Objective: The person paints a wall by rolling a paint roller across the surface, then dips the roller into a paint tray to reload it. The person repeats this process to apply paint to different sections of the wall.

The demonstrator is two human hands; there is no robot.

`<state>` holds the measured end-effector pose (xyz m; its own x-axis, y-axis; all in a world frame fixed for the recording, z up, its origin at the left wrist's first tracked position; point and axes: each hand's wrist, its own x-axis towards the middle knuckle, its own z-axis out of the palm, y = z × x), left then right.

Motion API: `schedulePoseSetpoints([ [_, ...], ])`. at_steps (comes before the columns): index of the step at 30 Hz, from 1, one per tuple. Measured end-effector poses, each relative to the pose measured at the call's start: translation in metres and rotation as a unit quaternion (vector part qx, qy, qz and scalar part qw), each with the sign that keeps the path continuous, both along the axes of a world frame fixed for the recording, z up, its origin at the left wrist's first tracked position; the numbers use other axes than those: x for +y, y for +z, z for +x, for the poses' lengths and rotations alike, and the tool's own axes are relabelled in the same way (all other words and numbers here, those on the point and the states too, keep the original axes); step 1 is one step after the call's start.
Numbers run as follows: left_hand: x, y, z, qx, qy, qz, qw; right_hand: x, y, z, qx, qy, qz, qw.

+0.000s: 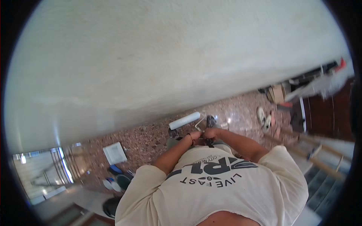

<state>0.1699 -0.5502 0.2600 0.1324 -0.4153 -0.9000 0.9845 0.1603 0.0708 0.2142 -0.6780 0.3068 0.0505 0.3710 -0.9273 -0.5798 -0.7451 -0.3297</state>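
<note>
A paint roller (184, 120) with a long white sleeve and a thin bent wire frame is held out in front of my waist, close to the wall. My left hand (195, 136), with a dark band at the wrist, is closed at the lower end of the wire frame. Right beside it, my right hand (211, 133) is also closed around the handle area. The handle itself is mostly hidden by my fingers. Dark shoe tips show on the floor beyond the hands.
A large pale wall (169, 56) fills the upper view. On the speckled floor (143, 137) stand a white tray (115, 153) and several buckets at left. At right are a wooden ladder (320, 156), a pair of shoes (263, 117), a cardboard box (277, 93) and plastic sheeting (326, 84).
</note>
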Motion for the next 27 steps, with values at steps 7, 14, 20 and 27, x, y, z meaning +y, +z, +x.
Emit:
schedulePoseSetpoints([
  [7, 0.038, -0.057, -0.022, 0.007, -0.202, -0.078, 0.976, 0.05, -0.017, -0.088, -0.351, 0.018, -0.119, 0.929],
  [14, 0.047, -0.051, -0.029, 0.04, -0.217, -0.016, 0.975, 0.051, -0.022, -0.13, -0.295, -0.116, -0.222, 0.922],
  [20, 0.049, -0.104, -0.043, 0.057, -0.152, 0.014, 0.987, 0.047, -0.082, -0.164, -0.371, -0.174, -0.203, 0.889],
  [27, 0.048, -0.15, -0.05, 0.08, -0.093, -0.03, 0.992, 0.044, -0.147, -0.175, -0.379, -0.201, -0.181, 0.885],
])
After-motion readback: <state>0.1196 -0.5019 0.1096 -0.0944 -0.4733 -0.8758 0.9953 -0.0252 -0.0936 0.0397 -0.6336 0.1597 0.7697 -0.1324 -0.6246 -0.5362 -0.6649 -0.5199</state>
